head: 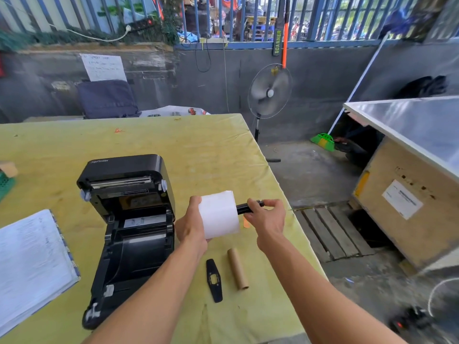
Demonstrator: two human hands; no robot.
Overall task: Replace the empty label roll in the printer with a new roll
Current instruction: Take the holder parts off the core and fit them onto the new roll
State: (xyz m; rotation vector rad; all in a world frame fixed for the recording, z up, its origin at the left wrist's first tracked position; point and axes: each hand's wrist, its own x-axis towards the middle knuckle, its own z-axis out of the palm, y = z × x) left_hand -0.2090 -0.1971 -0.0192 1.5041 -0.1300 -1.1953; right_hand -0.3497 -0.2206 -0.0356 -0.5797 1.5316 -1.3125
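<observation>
A black label printer [129, 234] stands on the yellow-green table [203, 150] with its lid raised and its roll bay bare. My left hand [191, 227] grips the left end of a new white label roll [219, 214], held in the air just right of the printer. My right hand [265, 217] pinches a black spindle [244, 208] that sticks out of the roll's right end. On the table below lie the empty brown cardboard core [238, 268] and a flat black spindle guide plate [214, 280].
A thick open paper pad [29, 264] lies left of the printer, with a green basket [6, 186] at the table's left edge. The table's right edge drops to a concrete floor with a wooden pallet [332, 234], a standing fan [269, 91] and a plywood crate [407, 207].
</observation>
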